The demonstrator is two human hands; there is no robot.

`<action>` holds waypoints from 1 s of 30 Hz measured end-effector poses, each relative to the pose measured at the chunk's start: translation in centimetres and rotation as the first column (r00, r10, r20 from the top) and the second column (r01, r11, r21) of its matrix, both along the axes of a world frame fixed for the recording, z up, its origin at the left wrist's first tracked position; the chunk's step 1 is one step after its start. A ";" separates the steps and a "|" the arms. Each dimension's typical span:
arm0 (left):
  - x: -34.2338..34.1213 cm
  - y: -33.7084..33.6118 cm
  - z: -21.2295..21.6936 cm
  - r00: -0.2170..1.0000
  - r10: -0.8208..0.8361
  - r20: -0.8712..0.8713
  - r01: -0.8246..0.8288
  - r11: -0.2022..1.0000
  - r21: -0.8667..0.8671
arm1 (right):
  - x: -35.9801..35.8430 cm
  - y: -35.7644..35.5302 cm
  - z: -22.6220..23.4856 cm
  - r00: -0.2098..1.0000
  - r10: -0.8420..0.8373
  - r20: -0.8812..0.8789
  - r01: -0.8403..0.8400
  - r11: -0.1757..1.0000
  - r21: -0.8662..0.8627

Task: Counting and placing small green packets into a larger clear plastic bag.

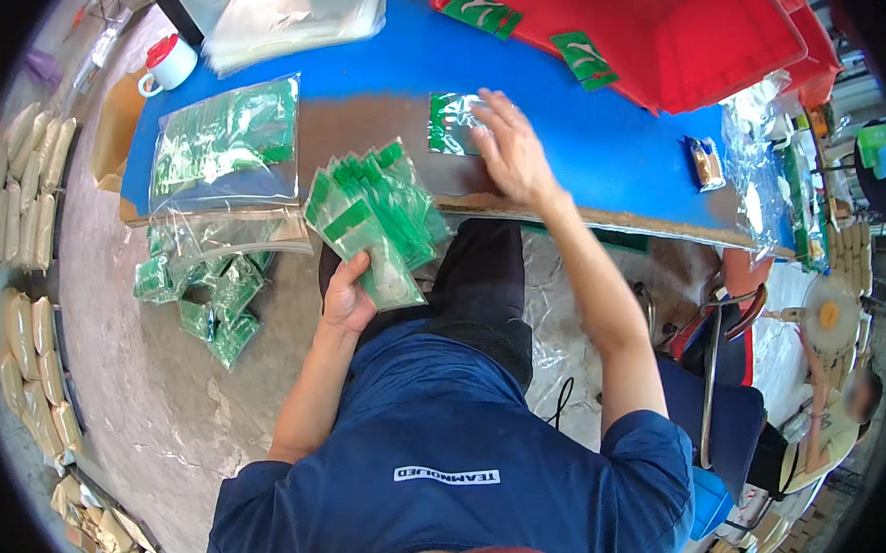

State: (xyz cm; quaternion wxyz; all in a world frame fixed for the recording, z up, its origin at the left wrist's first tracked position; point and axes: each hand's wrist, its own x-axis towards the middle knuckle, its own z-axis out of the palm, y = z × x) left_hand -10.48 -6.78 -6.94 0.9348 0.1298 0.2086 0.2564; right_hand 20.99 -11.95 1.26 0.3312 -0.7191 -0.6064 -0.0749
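Observation:
My left hand grips the lower end of a fanned stack of small green and clear packets, held over my lap just off the table's front edge. A single green and clear packet lies flat on the worn brown patch of the blue table. My right hand is at the right end of that packet, its fingers stretched out and holding nothing. To the left, a large clear bag with green packets inside lies on the table, its mouth end hanging over the front edge.
Below the left corner, more green packets lie heaped. A red bin with green packets at its rim stands at the back right. Clear bags and a white mug are back left. A small packet lies right.

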 end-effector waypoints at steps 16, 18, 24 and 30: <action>0.6 0.0 0.3 0.978 0.032 -0.206 -0.012 0.995 0.097 | 19.5 14.5 -2.4 0.870 -0.288 0.400 0.360 0.925 -0.117; -1.3 0.6 0.3 0.972 0.112 -0.208 -0.050 0.958 0.284 | 16.7 16.1 -1.3 0.898 -0.222 0.381 0.299 0.942 -0.155; -0.9 6.6 10.8 0.927 0.067 -0.368 0.341 0.254 0.905 | 2.0 8.7 10.1 0.934 0.336 0.117 -0.210 0.785 -0.584; 5.5 7.1 15.7 0.778 -0.140 -0.612 0.619 0.009 0.785 | 0.7 5.3 13.9 0.553 0.463 -0.692 -0.832 0.335 -0.441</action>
